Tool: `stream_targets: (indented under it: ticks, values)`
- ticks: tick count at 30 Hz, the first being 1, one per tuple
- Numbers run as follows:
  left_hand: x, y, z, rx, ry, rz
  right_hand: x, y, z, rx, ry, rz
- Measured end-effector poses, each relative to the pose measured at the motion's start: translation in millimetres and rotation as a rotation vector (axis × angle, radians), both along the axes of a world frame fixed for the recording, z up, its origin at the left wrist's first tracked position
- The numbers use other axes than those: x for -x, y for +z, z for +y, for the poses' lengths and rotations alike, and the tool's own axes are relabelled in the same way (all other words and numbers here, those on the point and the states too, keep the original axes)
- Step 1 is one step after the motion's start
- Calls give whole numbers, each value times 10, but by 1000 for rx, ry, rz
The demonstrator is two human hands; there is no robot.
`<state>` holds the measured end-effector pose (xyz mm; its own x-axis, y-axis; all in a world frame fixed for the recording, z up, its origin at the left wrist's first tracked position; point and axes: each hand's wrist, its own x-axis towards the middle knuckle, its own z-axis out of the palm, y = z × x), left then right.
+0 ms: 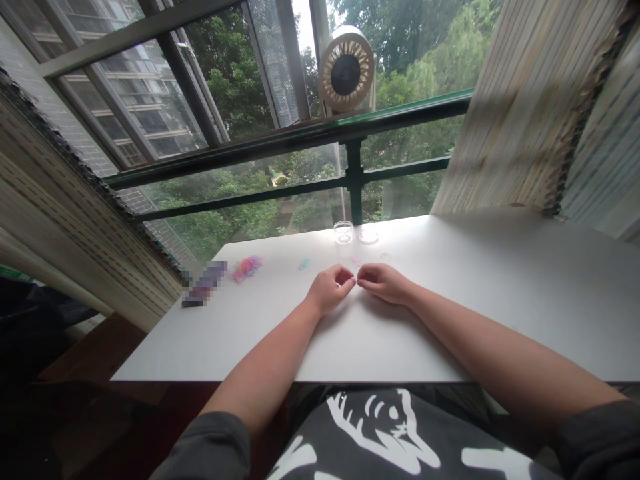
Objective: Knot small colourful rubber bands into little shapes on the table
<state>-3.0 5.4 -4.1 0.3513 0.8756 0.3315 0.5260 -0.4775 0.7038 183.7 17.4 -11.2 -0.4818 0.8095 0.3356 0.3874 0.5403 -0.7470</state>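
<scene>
Over the middle of the white table, my left hand and my right hand meet almost fingertip to fingertip. Each is closed in a pinch; whatever lies between the fingertips is too small to make out. Just beyond them are small pink pieces and, to the right, a pale small ring-like item. A small teal cluster lies left of my hands. Farther left is a loose pile of pink, red and purple pieces.
A clear round cup and a shallow clear dish stand at the table's back edge. A blurred dark purple object lies at the left edge. Behind are a railing, a round fan and curtains.
</scene>
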Motion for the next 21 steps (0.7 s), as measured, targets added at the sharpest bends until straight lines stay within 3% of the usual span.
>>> stream_targets:
  ticks: [21]
  values:
    - [-2, -7, 8, -24, -27, -55, -16, -26, 33, 117, -7, 126]
